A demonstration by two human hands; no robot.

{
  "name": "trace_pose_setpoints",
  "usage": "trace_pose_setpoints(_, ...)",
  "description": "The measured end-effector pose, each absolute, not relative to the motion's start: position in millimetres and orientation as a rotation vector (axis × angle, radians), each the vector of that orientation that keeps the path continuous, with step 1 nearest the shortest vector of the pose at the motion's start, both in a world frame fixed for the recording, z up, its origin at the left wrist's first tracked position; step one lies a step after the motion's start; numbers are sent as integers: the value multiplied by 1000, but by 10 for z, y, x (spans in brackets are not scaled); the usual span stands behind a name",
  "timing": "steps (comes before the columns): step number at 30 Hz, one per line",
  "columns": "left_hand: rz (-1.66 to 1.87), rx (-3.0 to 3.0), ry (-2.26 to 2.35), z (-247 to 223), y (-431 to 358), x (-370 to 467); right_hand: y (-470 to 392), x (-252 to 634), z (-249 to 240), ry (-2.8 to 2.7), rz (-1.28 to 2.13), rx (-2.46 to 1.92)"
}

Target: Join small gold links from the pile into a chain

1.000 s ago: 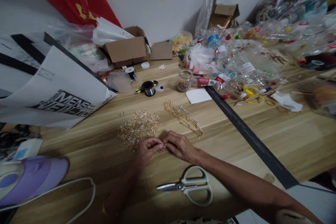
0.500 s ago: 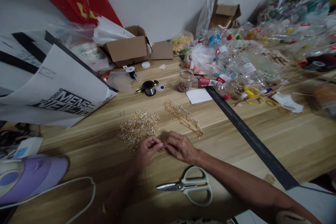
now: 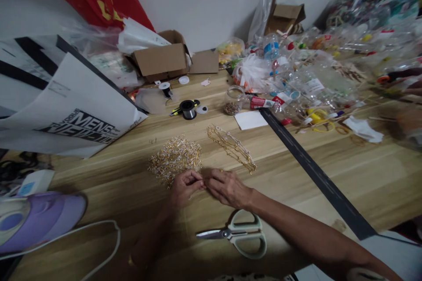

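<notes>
Fingertips of my left hand (image 3: 185, 188) and my right hand (image 3: 229, 188) meet over the table, both pinched closed. Whatever lies between them is too small and hidden to name. Right behind my left hand is a heap of gold and clear beaded pieces (image 3: 176, 156). Several gold and silver beaded chains (image 3: 232, 149) lie stretched out beyond my right hand. Scissors with pale handles (image 3: 237, 233) rest below my hands, blades pointing left. Farther back stand a spool of silvery wire (image 3: 188, 109) and a clear jar (image 3: 234, 100) with small beads in its bottom.
A white paper bag (image 3: 69, 105) and a purple appliance (image 3: 42, 219) with a white cord occupy the left. Cardboard box (image 3: 161, 58) and red bag (image 3: 107, 0) are at the back. Plastic bottles (image 3: 310, 74) pile up on the right. A black strip (image 3: 313, 171) crosses the table.
My right hand has turned slightly, its fingers still against the left hand's fingertips. At the far right edge, a dark blurred shape by the bottles has shifted. The beads and scissors lie unchanged.
</notes>
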State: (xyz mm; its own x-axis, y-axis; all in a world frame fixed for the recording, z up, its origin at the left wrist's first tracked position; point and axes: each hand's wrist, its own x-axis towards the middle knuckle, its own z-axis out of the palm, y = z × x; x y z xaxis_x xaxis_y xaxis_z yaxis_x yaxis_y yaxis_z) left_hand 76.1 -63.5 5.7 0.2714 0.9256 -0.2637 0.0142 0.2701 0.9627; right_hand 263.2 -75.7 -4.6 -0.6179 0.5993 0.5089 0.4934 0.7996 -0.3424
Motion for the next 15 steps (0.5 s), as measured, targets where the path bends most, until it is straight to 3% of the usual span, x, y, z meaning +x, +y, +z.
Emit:
trace_pose_setpoints(9,855,1167,1121,10,-626,755,-772,2631,-16,-2411,129,-766)
trace_pose_setpoints(15,932,1226,1123,-36,-633,750,-738,2628,26,-2245,591,-828)
